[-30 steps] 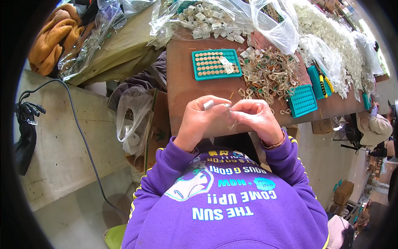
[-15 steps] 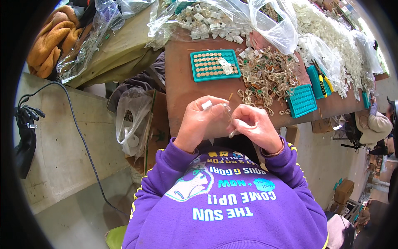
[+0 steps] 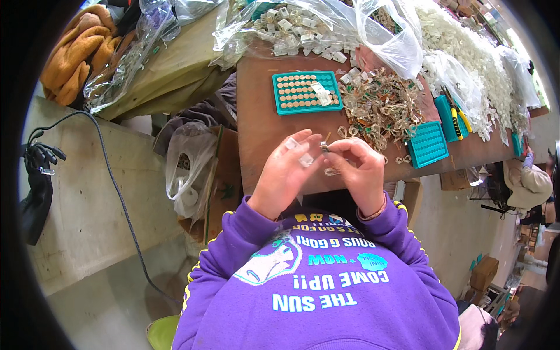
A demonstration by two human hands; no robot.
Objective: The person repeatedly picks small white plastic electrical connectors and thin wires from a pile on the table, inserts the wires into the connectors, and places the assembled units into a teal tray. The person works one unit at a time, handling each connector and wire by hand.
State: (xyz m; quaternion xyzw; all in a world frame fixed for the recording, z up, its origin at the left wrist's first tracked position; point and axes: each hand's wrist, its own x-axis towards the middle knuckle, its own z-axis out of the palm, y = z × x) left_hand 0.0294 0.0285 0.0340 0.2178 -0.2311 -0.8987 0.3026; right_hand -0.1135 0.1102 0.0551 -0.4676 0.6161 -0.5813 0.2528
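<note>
My left hand (image 3: 281,178) holds two small clear-white plastic pieces, one casing (image 3: 291,143) between its fingers and another casing (image 3: 306,160) near the thumb. Its fingers are rather straight. Close beside it, my right hand (image 3: 360,175) pinches a small metallic part with a looped wire (image 3: 324,147) between thumb and forefinger. Both hands are above the near edge of the brown table (image 3: 256,125). Beyond them lies a teal tray (image 3: 276,96) with rows of round tan discs and a couple of white plastic pieces on top. To its right spreads a pile of looped wires with small parts (image 3: 382,105).
Right of the wire pile lies a second teal tray (image 3: 427,144), then yellow-handled pliers (image 3: 457,119) on another teal tray. White plastic casings (image 3: 291,32) and clear bags (image 3: 388,35) crowd the back. A bagged carton (image 3: 213,192) stands left. Another person (image 3: 528,181) sits far right.
My left fingers have straightened, and a second clear piece now shows near the thumb. The right hand has raised the metallic part and turned it.
</note>
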